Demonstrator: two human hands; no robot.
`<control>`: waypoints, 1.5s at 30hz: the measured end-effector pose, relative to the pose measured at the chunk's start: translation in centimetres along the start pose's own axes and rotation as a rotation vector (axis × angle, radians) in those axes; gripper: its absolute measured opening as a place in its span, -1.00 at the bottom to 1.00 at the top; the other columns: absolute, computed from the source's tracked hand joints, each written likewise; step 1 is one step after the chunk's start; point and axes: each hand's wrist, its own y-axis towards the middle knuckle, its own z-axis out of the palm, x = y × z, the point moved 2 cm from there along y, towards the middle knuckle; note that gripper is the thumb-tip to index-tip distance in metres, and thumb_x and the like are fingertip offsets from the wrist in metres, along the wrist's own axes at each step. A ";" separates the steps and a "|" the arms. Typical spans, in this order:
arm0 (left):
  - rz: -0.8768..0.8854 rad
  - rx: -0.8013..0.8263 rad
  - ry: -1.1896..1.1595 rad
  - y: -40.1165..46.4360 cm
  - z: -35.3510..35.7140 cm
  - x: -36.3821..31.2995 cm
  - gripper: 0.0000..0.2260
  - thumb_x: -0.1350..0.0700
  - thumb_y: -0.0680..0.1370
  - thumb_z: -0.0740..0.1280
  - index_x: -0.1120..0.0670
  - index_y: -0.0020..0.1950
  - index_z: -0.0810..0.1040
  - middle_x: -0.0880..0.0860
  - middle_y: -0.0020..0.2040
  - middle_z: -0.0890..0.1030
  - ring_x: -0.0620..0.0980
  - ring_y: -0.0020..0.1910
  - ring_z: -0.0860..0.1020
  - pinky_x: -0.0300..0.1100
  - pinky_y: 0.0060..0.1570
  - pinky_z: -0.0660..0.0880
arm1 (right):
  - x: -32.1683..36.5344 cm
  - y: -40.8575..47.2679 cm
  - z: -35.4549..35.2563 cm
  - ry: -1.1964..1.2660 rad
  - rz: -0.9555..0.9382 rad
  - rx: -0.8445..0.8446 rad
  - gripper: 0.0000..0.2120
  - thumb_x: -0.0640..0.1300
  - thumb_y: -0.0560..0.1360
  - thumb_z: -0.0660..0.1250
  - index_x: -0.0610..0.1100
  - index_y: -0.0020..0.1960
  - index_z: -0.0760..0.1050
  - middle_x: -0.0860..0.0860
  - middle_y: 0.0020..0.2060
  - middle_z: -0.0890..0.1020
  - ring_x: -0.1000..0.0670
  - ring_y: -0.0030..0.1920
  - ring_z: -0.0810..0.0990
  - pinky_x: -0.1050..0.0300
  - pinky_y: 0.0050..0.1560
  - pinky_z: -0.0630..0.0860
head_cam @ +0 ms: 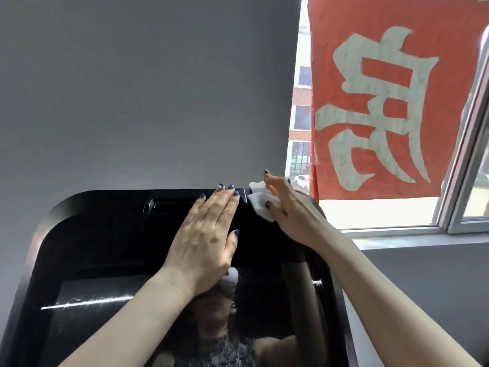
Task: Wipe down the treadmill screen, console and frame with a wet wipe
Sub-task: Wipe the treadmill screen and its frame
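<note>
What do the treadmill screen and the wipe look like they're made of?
Treadmill screen: glossy black glass or hard plastic, likely; it mirrors the person and shows bright glare streaks. Wipe: thin white nonwoven cloth, apparently; it crumples softly under the right hand at the screen's top corner.

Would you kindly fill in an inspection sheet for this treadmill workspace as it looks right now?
Surface: glossy black treadmill screen, streaked, reflecting the person.
Job's things: white wet wipe at the console's upper right corner.
Clutter: nothing seen.
Grippers: left hand flat on the console, fingers straight; right hand holds the wipe.
Cables: nothing seen.
Surroundings: grey wall; window with red paper sign.
</note>
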 end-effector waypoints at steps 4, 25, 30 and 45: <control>0.066 0.019 -0.013 2.2 1.1 -2.0 -0.47 0.05 0.60 0.06 0.17 0.56 0.32 0.10 0.56 0.33 0.04 0.58 0.22 0.03 0.54 0.13 | -2.0 0.0 -0.1 0.044 -0.065 -0.127 -0.83 -0.26 0.55 0.39 -0.11 0.12 0.61 -0.10 0.55 0.28 -0.01 0.49 0.36 0.27 0.53 0.02; 0.128 -0.119 0.141 4.8 4.2 -4.4 -0.72 0.33 0.53 0.13 0.22 0.02 0.63 0.18 0.17 0.66 0.10 0.20 0.64 -0.03 0.43 0.37 | -4.8 -0.2 1.0 -0.021 0.203 -0.564 -0.66 -0.17 0.55 0.14 -0.25 0.13 0.62 -0.13 0.20 0.62 -0.16 0.25 0.55 -0.32 0.44 0.25; 0.177 -0.102 0.290 4.1 3.8 -4.1 -0.50 0.34 0.61 -0.08 0.24 0.25 0.63 0.20 0.25 0.64 0.10 0.24 0.62 0.04 0.46 0.33 | -4.8 -0.3 1.2 -0.073 0.165 -0.564 -0.72 -0.19 0.52 0.17 -0.24 0.03 0.63 -0.13 0.07 0.66 -0.17 0.12 0.59 -0.31 0.36 0.34; 0.171 -0.114 0.188 2.9 3.5 -2.1 -0.59 0.30 0.56 0.15 0.21 0.38 0.55 0.15 0.40 0.52 0.10 0.42 0.48 0.06 0.48 0.30 | -5.0 -0.3 1.3 -0.059 0.145 -0.589 -0.73 -0.19 0.51 0.17 -0.24 0.01 0.62 -0.13 -0.02 0.67 -0.20 0.02 0.59 -0.10 0.23 0.42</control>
